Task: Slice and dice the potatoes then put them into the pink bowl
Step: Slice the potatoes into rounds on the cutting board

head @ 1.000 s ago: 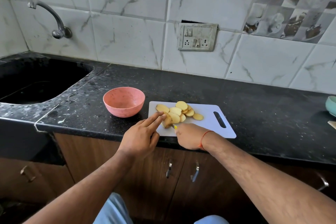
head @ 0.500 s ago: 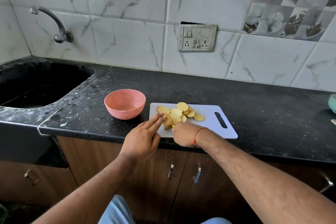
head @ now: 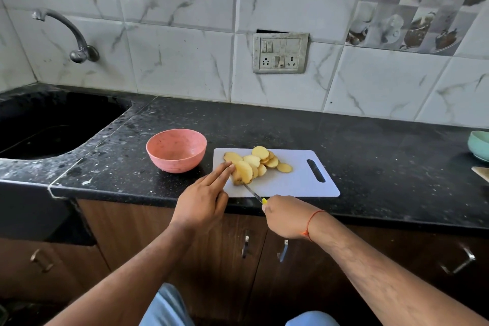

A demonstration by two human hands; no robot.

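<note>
Centre of frame: white cutting board on the black worktop, with a heap of potato slices on its left half. Left hand below and left of the board, grip loose and wide, two straight fingers touching the uncut potato piece at the near left of the heap. Right hand below the board's near edge, grip curled tight round a knife with a yellow handle; blade angled up-left, tip at the base of the uncut piece. Pink bowl just left of the board, holding nothing. Black sink at far left, tap on the tiled wall above. Teal bowl at the right edge.
</note>
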